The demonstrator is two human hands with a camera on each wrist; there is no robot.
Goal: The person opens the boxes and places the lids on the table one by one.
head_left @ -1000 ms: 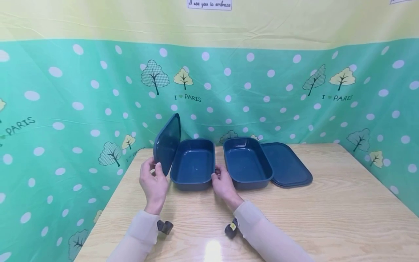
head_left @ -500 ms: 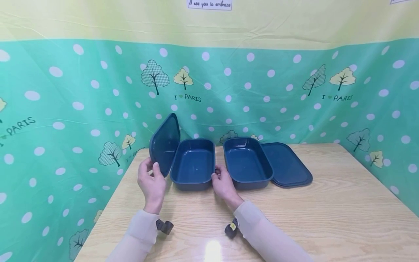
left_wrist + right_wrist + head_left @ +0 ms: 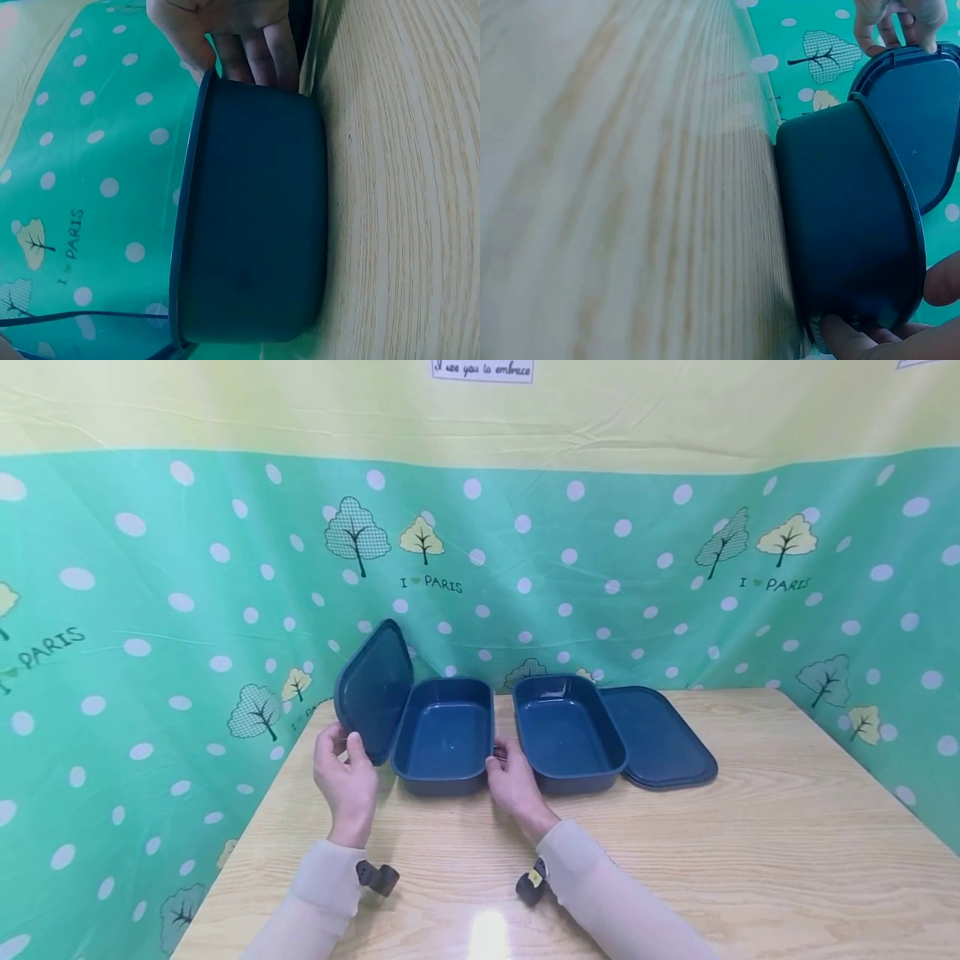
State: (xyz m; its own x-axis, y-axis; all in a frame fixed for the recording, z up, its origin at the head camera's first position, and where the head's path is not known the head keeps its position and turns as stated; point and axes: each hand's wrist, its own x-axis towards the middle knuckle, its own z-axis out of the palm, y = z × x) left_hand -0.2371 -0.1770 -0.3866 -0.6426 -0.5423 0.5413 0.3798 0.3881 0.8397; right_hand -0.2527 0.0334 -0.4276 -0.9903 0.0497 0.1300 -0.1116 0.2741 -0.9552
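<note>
In the head view, my left hand point(image 3: 347, 785) pinches the near edge of a dark blue lid point(image 3: 375, 693) between thumb and fingers. The lid stands tilted outward along the left side of a dark blue rectangular food container point(image 3: 444, 787), whose open top faces up. My right hand point(image 3: 517, 783) holds this container's right side. In the left wrist view, its fingers point(image 3: 259, 56) lie along the outer wall, with the thumb at the rim. The right wrist view shows my left hand point(image 3: 901, 21) on the lid's edge; the lower part of the lid is hidden behind the container.
A second dark blue container point(image 3: 573, 783), also uncovered, stands just right of my right hand. Its lid point(image 3: 663, 739) lies flat on the wooden table point(image 3: 750, 860), partly behind it. Printed green fabric point(image 3: 585, 635) hangs close behind and at both sides.
My left hand has shifted slightly left, and the lid has tilted further outward, away from the left container. My right hand and both containers have stayed in place.
</note>
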